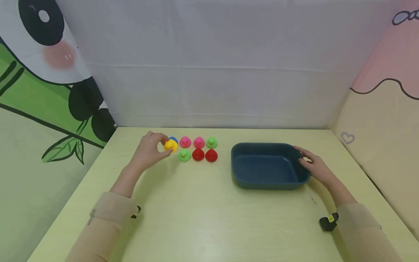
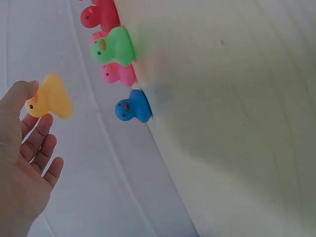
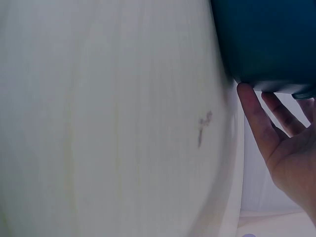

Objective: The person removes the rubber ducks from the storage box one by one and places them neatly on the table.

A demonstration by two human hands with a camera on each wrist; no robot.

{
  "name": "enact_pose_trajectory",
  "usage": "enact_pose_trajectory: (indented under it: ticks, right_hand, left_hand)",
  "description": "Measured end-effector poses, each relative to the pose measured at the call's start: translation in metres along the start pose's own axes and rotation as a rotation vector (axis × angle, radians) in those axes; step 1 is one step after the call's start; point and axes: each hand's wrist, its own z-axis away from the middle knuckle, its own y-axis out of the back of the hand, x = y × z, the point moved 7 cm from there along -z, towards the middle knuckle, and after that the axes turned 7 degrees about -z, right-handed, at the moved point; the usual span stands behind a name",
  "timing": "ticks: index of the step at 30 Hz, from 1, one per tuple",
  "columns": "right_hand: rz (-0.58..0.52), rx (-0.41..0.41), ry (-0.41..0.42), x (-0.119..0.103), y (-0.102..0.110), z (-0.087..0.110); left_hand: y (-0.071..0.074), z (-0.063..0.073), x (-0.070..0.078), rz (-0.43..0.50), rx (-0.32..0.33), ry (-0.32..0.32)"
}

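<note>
My left hand [image 1: 149, 150] pinches a yellow rubber duck [image 1: 169, 146] between thumb and fingertips, held up off the table in the left wrist view. A blue duck [image 2: 134, 106] stands just behind it, mostly hidden in the head view. To its right are two pink ducks [image 1: 185, 142], two green ducks [image 1: 211, 142] and two red ducks [image 1: 198, 154], set in two short rows. My right hand [image 1: 316, 166] holds the right end of a dark blue rectangular tub [image 1: 271, 184] at the rim, with several fingers against its outer wall in the right wrist view.
The tub stands on the pale wooden table [image 1: 196, 218], right of the ducks. A white cloth wall [image 1: 209, 98] rises along the table's back edge. Printed panels [image 1: 383, 127] flank both sides. A small dark mark [image 3: 203, 127] shows on the tabletop near the right hand.
</note>
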Motion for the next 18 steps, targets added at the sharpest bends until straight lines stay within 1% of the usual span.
enact_pose_trajectory:
  ticks: [4,7,11,18]
  right_hand:
    - [-0.020,-0.010,-0.022,0.002,0.000,0.000]
    - [-0.042,-0.017,-0.045,0.004,0.000,0.001]
    - [-0.038,-0.023,-0.057,0.004,-0.001,0.001]
    - [-0.028,-0.016,-0.041,0.000,0.000,0.001]
  left_hand:
    - [-0.007,0.001,-0.012,-0.014,-0.008,0.019]
    - [-0.015,0.001,-0.020,-0.016,-0.035,0.049]
    - [-0.026,0.002,-0.029,-0.018,-0.078,0.077]
    - [-0.038,-0.001,-0.038,-0.005,-0.116,0.063]
